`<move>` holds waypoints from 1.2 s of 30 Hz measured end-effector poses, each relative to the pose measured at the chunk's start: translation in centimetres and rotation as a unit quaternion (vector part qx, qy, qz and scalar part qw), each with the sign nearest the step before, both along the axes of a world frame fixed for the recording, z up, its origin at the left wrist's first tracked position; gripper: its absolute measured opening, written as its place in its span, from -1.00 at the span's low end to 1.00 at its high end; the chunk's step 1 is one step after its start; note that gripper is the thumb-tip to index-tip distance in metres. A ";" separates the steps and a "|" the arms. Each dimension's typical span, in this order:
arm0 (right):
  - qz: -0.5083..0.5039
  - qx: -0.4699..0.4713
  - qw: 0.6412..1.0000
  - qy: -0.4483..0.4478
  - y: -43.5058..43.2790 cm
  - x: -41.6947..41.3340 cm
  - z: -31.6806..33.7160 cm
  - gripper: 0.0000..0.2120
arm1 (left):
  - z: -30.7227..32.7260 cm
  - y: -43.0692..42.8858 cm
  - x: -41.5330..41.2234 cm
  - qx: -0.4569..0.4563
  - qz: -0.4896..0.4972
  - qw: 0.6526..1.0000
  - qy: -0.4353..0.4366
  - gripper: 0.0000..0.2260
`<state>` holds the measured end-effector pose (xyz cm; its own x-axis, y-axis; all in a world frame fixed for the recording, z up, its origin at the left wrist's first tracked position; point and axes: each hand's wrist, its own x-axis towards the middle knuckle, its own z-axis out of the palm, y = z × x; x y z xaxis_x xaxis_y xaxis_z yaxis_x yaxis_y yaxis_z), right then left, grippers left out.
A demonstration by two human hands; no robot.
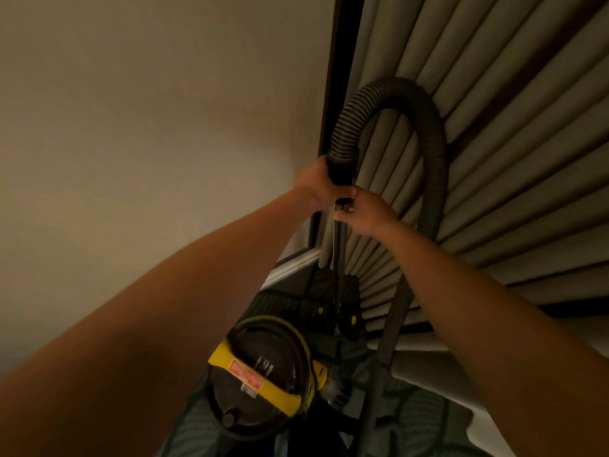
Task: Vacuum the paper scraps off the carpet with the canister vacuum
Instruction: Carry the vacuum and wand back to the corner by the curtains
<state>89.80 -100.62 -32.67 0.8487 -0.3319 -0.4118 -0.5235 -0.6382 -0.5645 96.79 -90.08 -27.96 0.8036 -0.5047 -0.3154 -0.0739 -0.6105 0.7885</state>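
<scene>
A black and yellow canister vacuum (260, 377) stands on the patterned carpet (425, 420) below me. Its ribbed grey hose (428, 133) arches up against the curtain and runs back down to the canister. My left hand (314, 184) grips the hose's black end cuff (341, 168). Just below, my right hand (364, 211) is closed around the top of the metal wand (339, 255), which stands upright. The black floor head (333, 311) with yellow wheels sits at the wand's foot. No paper scraps are visible.
A plain wall (148, 127) fills the left side with a white baseboard (290, 268) at its foot. Pleated beige curtains (494, 77) hang on the right, behind a dark frame edge (333, 94). The vacuum sits tight in this corner.
</scene>
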 end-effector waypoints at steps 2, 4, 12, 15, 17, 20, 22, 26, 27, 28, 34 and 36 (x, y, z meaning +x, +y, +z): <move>0.001 0.005 1.000 -0.003 -1.2 1.4 -0.4 -0.65 | -0.2 -1.2 1.3 0.003 0.016 1.000 0.003 -0.41; -0.005 0.013 1.000 -0.006 -2.1 2.2 -0.8 -0.69 | -0.6 -2.2 2.3 0.007 0.024 1.000 -0.002 -0.42; -0.009 0.013 1.000 -0.015 -6.3 5.0 -2.2 -0.64 | -1.8 -7.1 4.8 0.069 0.022 0.996 -0.051 -0.58; -0.014 0.013 1.000 -0.021 -7.3 5.5 -2.6 -0.68 | -1.8 -8.2 5.1 0.085 0.021 0.995 -0.052 -0.62; -0.021 0.021 0.999 -0.025 -8.2 5.9 -2.9 -0.71 | -1.9 -9.3 5.3 0.096 0.019 0.994 -0.052 -0.65; -0.035 0.020 0.999 -0.025 -9.3 6.3 -2.9 -0.68 | -2.1 -10.8 5.3 0.112 0.015 0.992 -0.061 -0.65; -0.056 0.013 0.998 -0.029 -10.2 6.3 -3.1 -0.65 | -2.1 -12.0 5.3 0.118 0.010 0.991 -0.065 -0.67; -0.092 -0.003 0.994 -0.052 -10.5 5.7 -3.7 -0.66 | -2.1 -13.1 5.0 0.102 0.005 0.994 -0.048 -0.75; -0.103 -0.005 0.993 -0.059 -10.3 5.4 -4.0 -0.66 | -2.3 -13.0 4.9 0.088 0.009 0.995 -0.038 -0.78; -0.112 -0.006 0.991 -0.066 -10.1 5.0 -4.1 -0.65 | -2.5 -12.8 4.7 0.074 0.016 0.997 -0.027 -0.79; -0.147 0.009 0.985 -0.093 -8.7 2.9 -4.2 -0.56 | -2.5 -10.6 2.4 -0.011 0.044 0.999 0.023 -0.64; -0.153 0.032 0.983 -0.093 -8.2 2.6 -4.0 -0.55 | -2.6 -9.9 1.5 -0.016 0.041 0.998 0.035 -0.63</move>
